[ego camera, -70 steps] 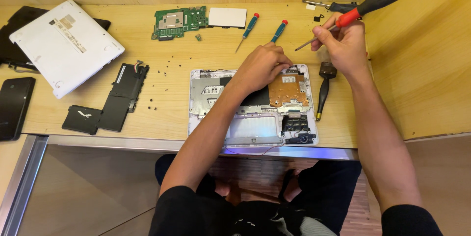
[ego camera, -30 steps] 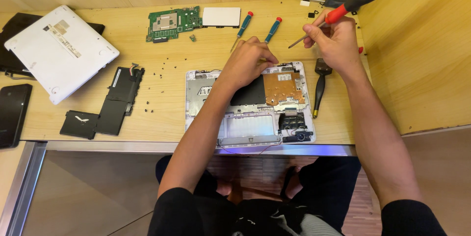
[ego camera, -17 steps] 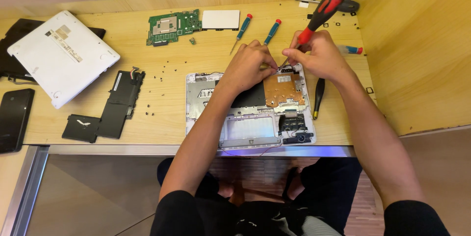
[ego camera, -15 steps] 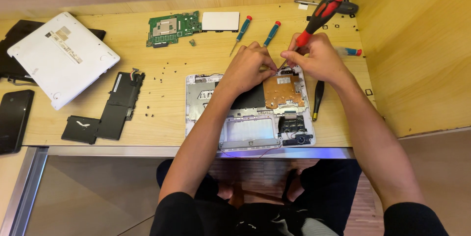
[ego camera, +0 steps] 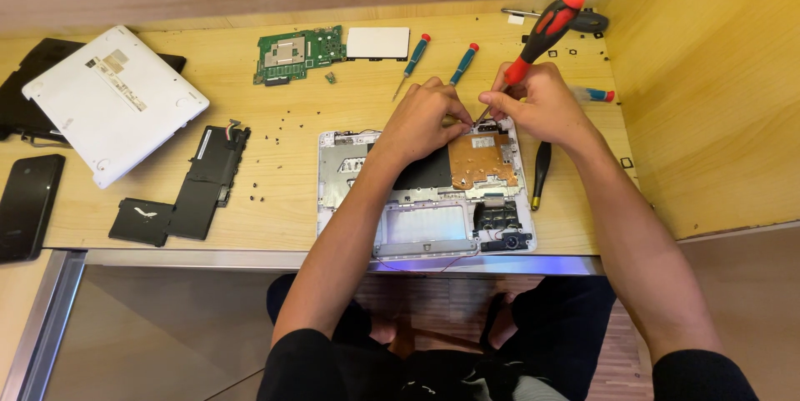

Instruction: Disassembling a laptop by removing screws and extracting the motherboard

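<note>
A pale rectangular label (ego camera: 115, 84) is seen stuck slantwise on the white laptop cover (ego camera: 112, 101) at the desk's (ego camera: 275, 193) far left. A dark, unlit phone screen (ego camera: 29, 205) is laid at the left edge. No packages or signs are seen.

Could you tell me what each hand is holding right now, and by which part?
The right hand grips the red-and-black screwdriver low on its handle, near the shaft. The left hand rests on the opened laptop; whether it pinches anything cannot be told.
</note>
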